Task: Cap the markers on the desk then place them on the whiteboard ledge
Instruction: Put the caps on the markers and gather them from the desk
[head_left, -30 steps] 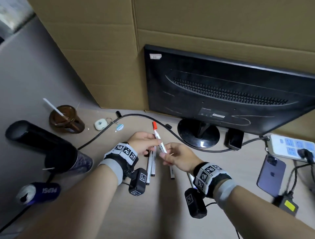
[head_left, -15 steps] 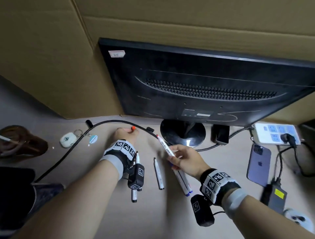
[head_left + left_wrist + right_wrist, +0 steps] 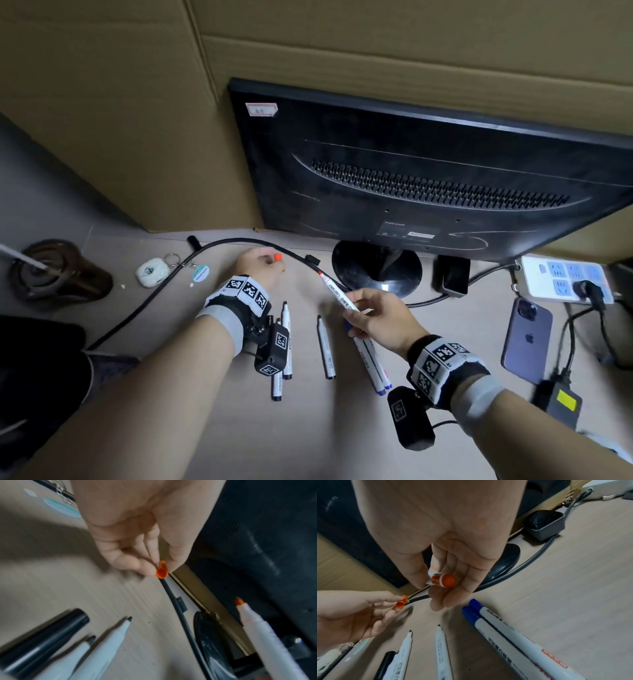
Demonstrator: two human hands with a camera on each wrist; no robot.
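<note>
My left hand [image 3: 270, 260] pinches a small orange cap [image 3: 278, 256] between thumb and fingertips just above the desk; the same cap [image 3: 161, 572] shows its open mouth in the left wrist view. A hand's width to its right, my right hand [image 3: 356, 311] grips a white marker [image 3: 339, 294], whose bare red tip points up-left toward the cap. The marker's orange rear end [image 3: 447, 580] sits between my right fingers. On the desk lie two blue-capped markers [image 3: 371, 363] and uncapped black markers [image 3: 325, 346] [image 3: 286, 339]. No whiteboard ledge is in view.
A black monitor [image 3: 428, 178] on a round stand [image 3: 376, 270] backs the desk, with a cardboard box [image 3: 137, 102] behind. A black cable [image 3: 144, 301] curves past my left hand. Phone [image 3: 527, 339], power strip [image 3: 561, 279], brown cup [image 3: 58, 270] and earbud case [image 3: 152, 271] lie around.
A second ago the orange cap sat on the marker between both hands. It has come off: my left hand holds it apart to the left, and the tip is bare. The view shifted right.
</note>
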